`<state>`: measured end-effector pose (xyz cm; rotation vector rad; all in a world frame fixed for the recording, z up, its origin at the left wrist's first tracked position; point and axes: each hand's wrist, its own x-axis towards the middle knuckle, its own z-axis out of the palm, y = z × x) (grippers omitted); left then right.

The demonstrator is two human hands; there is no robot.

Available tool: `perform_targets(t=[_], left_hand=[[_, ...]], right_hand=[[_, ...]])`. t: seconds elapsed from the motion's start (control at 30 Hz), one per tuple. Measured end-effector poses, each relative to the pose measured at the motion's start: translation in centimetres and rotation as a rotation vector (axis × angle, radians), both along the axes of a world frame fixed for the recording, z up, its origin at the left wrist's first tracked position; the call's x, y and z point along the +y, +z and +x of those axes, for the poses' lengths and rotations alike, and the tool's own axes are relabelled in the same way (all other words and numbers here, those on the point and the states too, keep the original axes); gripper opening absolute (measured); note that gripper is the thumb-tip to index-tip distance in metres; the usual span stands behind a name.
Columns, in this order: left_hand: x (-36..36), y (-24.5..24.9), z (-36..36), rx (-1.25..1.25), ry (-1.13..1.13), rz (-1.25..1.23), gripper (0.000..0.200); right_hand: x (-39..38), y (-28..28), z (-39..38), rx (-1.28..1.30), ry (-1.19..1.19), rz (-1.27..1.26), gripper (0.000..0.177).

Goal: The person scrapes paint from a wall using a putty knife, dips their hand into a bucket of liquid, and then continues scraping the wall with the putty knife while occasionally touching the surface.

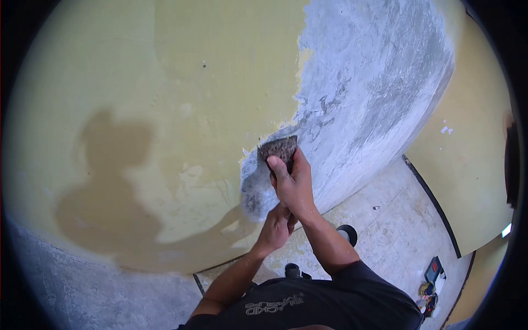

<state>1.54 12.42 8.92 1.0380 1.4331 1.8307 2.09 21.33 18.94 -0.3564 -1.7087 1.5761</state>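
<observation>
The scraper [279, 147] could slip, because its wide edge sits right where the yellow paint [220, 82] stops and the grey patch [379, 66] starts, and that line is rough and bumpy. If it is pushed too hard or tipped too much, a corner could dig into the grey part and leave a scratch. Dust or little flakes could drop on the arms, as both are bare and low under the tool. The two hands are very close, so a sudden slip could make them bump.

The right hand [294, 187] is wrapped tight around the scraper, with its thumb flat on the near face. The left hand [276, 226] is curled just below, by the right wrist. I can't see if it grips the end of the tool or only props up the other hand.

The scraper is up at the wall, at the low left part of the grey patch. It looks dark brown and dirty, with pale specks all over. It is wide at the top and gets thinner toward the hand, and its handle is hidden by the fingers
</observation>
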Motion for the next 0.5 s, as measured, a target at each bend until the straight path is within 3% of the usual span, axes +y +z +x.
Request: perform_targets(t=[0.23,0.27,0.43,0.5], left_hand=[[-0.4,0.1,0.5,-0.119,-0.048,-0.085,0.056],[-0.1,0.3,0.4,-0.02,-0.016,-0.053,0.056],[0.2,1.8,0.2,-0.05,0.002,-0.016,0.055],[0.6,1.3,-0.2,0.036,0.009,0.039,0.055]], right_hand=[[0.3,-1.8,-0.1,-0.028,-0.021,0.015,0.029],[0.3,-1.4,0.0,-0.02,-0.015,-0.004,0.028],[0.0,1.1,0.0,0.001,-0.033,-0.008,0.028],[0.3,1.1,-0.1,-0.012,-0.068,0.134,0.029]])
